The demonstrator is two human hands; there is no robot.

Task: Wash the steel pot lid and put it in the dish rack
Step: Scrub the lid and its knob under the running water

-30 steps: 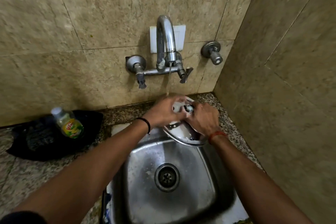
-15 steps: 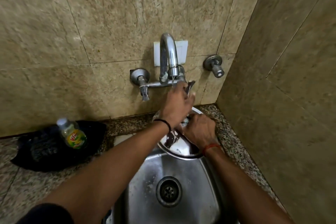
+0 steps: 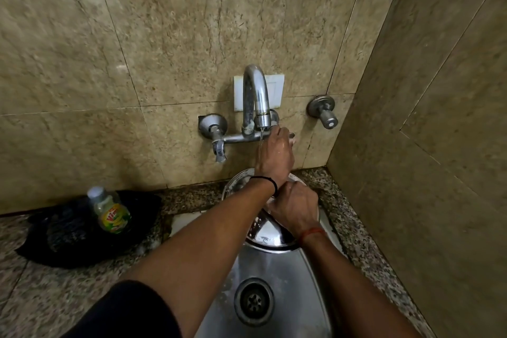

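Left hand (image 3: 274, 156): closed around the right tap handle at the wall.
Right hand (image 3: 295, 210): clamped on the steel pot lid (image 3: 270, 236).
Lid: tilted over the sink (image 3: 299, 277) back edge, under thin water stream.

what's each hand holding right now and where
Right hand grips the steel pot lid at its top centre, likely its knob, hidden. Left hand is on the tap's right handle.

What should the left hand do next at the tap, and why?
Probably turn the tap handle a little further. The left hand is on the right handle, only a thin stream falls, and the right hand holds the soapy lid over the sink.
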